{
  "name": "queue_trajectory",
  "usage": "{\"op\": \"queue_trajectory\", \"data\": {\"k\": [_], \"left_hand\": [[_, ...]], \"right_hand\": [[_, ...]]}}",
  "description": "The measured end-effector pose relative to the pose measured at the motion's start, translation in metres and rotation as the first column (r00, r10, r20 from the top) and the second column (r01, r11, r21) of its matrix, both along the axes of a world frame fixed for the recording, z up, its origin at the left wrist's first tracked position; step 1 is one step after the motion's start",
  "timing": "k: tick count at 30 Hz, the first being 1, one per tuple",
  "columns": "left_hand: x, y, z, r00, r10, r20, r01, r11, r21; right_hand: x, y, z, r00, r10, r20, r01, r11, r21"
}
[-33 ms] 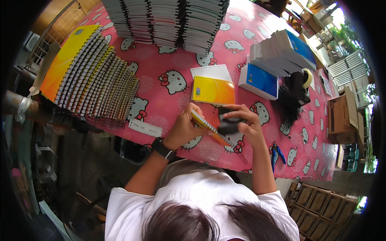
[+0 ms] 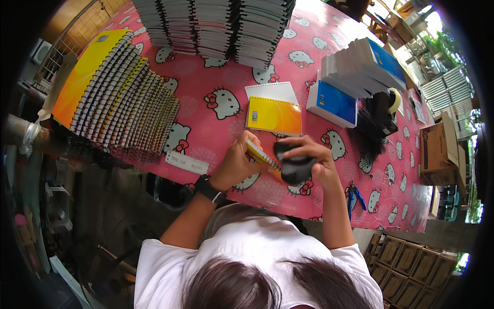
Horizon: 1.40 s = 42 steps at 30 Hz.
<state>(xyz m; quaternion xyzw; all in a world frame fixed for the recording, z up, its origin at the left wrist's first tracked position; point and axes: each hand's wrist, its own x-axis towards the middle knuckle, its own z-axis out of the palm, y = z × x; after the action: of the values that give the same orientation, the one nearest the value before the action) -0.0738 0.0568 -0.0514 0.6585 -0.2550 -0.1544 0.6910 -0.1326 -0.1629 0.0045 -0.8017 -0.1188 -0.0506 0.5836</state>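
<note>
My left hand [image 2: 237, 164], with a black watch on its wrist, grips a small yellow-orange notebook [image 2: 259, 153]. The notebook is tilted with its spiral-bound edge up. In my right hand [image 2: 318, 153] is a rounded, shiny black object [image 2: 298, 170], narrowed at the middle; its exact kind cannot be made out. It sits against the lower end of the spiral edge and hides that end. Just beyond my hands lies another yellow-orange notebook [image 2: 274, 114], with white punched sheets [image 2: 272, 90] partly under it.
Stacked spiral notebooks [image 2: 121, 98] stand at left, with taller stacks [image 2: 216, 31] at the back. At right are blue-covered pads [image 2: 333, 104], a tape dispenser [image 2: 382, 110], loose black coils [image 2: 366, 139] and blue-handled pliers [image 2: 355, 198]. A paper strip [image 2: 186, 162] lies near the front edge.
The black object has moved slightly down along the spiral edge, and more of its shape shows. It now covers the coil end that stuck out before. My left hand has barely moved.
</note>
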Motion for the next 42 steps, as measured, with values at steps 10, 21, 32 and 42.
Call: {"op": "queue_trajectory", "data": {"k": [10, 21, 32, 42], "left_hand": [[0.000, 0.000, 0.001, 1.000, -0.013, -0.029, 0.013, 1.000, 0.014], [-0.004, 0.000, 0.016, 0.983, 0.008, 0.185, -0.024, 0.996, 0.086], [-0.013, -0.019, 0.063, 0.975, -0.142, 0.172, 0.145, 0.989, -0.004], [-0.019, -0.011, 0.076, 0.998, 0.013, 0.054, -0.006, 0.992, -0.125]], "right_hand": [[0.018, 0.017, 0.005, 0.980, -0.200, 0.022, 0.198, 0.936, -0.292], [-0.040, -0.027, -0.010, 0.838, -0.482, 0.255, 0.532, 0.622, -0.575], [-0.047, 0.039, 0.040, 0.936, -0.310, 0.168, 0.332, 0.935, -0.121], [-0.028, 0.052, 0.047, 0.923, -0.246, 0.297, 0.274, 0.960, -0.054]]}}
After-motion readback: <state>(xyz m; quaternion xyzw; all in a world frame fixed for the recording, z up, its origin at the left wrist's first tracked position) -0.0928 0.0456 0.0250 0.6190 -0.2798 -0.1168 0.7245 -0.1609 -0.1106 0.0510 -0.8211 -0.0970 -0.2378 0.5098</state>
